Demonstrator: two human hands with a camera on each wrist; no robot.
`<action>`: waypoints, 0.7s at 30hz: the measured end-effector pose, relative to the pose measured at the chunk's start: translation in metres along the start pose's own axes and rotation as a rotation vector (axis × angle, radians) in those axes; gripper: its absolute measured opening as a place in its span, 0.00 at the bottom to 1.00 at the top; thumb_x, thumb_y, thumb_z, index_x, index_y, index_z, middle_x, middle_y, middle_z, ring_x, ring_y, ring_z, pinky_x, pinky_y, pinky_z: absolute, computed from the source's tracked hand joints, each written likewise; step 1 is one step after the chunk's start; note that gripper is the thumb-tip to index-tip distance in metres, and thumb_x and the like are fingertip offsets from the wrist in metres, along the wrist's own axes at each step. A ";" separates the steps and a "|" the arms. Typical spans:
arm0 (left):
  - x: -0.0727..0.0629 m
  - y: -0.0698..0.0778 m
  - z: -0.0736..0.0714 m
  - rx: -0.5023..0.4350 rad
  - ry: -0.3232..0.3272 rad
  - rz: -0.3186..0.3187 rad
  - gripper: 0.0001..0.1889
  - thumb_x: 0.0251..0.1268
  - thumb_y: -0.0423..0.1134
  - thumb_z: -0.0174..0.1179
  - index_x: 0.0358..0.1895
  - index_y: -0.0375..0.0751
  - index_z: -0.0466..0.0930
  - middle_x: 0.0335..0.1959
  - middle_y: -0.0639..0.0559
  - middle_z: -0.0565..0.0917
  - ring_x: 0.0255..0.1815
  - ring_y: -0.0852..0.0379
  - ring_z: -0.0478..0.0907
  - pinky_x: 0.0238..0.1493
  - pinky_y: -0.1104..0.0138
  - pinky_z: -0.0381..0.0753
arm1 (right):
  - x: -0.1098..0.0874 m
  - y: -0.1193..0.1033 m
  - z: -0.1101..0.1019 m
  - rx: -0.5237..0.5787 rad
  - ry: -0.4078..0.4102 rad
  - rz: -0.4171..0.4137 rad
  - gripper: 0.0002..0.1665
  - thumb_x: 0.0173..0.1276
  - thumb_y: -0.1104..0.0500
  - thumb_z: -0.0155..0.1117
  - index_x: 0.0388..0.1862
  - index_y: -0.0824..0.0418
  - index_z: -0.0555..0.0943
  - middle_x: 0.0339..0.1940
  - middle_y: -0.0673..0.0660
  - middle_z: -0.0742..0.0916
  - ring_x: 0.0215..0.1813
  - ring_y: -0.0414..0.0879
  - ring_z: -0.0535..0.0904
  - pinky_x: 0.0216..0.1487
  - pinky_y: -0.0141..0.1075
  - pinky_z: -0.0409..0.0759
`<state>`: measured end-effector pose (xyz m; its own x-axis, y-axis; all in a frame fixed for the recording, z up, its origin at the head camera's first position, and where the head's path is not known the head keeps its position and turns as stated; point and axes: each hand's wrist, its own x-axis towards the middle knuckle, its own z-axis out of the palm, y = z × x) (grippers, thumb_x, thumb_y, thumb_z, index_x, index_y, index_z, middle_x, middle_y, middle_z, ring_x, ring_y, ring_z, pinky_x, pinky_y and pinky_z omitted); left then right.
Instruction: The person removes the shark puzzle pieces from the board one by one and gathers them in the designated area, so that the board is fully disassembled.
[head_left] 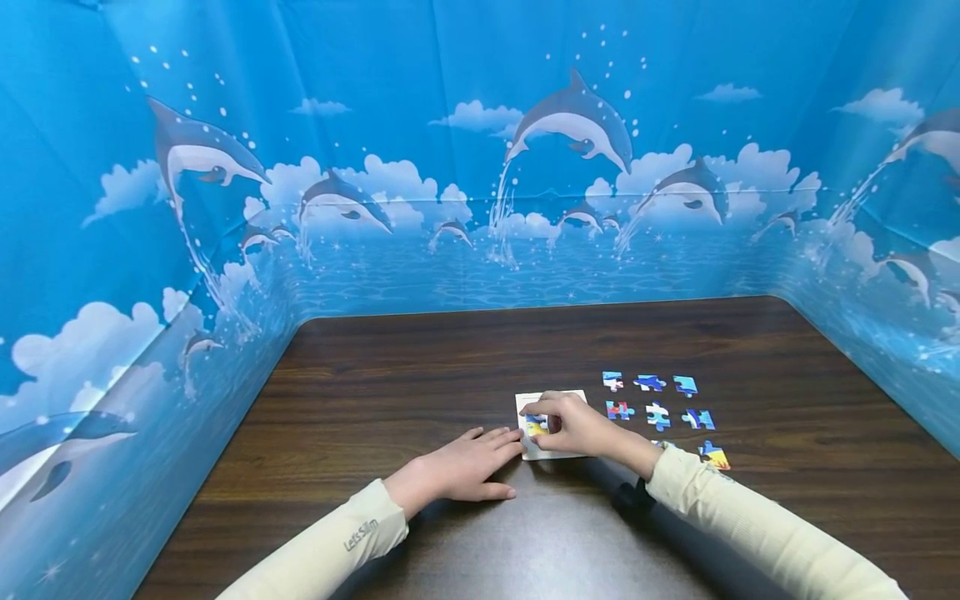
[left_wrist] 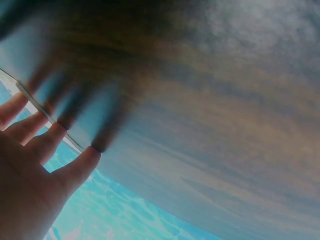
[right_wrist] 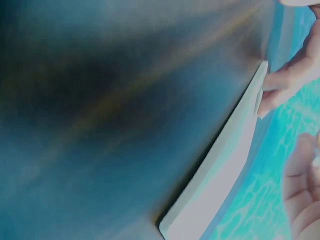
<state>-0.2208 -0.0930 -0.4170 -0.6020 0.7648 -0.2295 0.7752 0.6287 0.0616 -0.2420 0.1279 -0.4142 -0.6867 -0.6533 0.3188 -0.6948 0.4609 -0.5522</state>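
A small white puzzle board (head_left: 553,455) lies on the table, its middle covered by my right hand (head_left: 573,423). Between that hand's thumb and fingers is a blue-and-yellow puzzle piece (head_left: 537,424), pinched over the board's left half. My left hand (head_left: 474,467) lies flat with spread fingers, its fingertips at the board's left edge; the left wrist view shows these fingers (left_wrist: 75,170) along the thin pale edge. The right wrist view shows the board (right_wrist: 215,185) from the side, with left fingertips at its far end and part of my right hand (right_wrist: 302,192) beside it.
Several loose jigsaw pieces (head_left: 657,416) lie in rows right of the board, one partly hidden by my right forearm. The dark wooden table (head_left: 420,367) ends at a blue dolphin-print curtain (head_left: 420,275) on the back and sides.
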 end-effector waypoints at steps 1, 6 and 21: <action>0.000 0.000 0.000 -0.001 0.001 0.001 0.33 0.67 0.59 0.49 0.71 0.48 0.57 0.75 0.51 0.57 0.75 0.52 0.55 0.69 0.48 0.60 | 0.000 -0.001 0.001 0.024 0.011 0.010 0.22 0.56 0.67 0.64 0.51 0.69 0.78 0.30 0.54 0.81 0.24 0.34 0.69 0.26 0.25 0.72; 0.000 0.000 0.000 0.002 0.004 0.002 0.33 0.67 0.59 0.49 0.70 0.46 0.58 0.75 0.51 0.57 0.75 0.51 0.55 0.69 0.48 0.61 | -0.001 -0.005 0.004 0.109 0.078 0.053 0.24 0.55 0.67 0.66 0.52 0.69 0.73 0.27 0.53 0.79 0.25 0.32 0.70 0.27 0.27 0.75; 0.000 0.000 0.001 -0.001 0.018 -0.001 0.33 0.67 0.59 0.50 0.69 0.47 0.59 0.75 0.51 0.57 0.75 0.51 0.56 0.69 0.48 0.60 | -0.008 -0.020 0.006 0.243 0.213 0.004 0.20 0.47 0.74 0.64 0.41 0.66 0.75 0.23 0.57 0.76 0.19 0.31 0.61 0.21 0.24 0.63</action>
<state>-0.2205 -0.0936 -0.4176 -0.6061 0.7666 -0.2120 0.7744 0.6296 0.0625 -0.2217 0.1206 -0.4101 -0.7365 -0.4998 0.4558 -0.6380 0.2897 -0.7135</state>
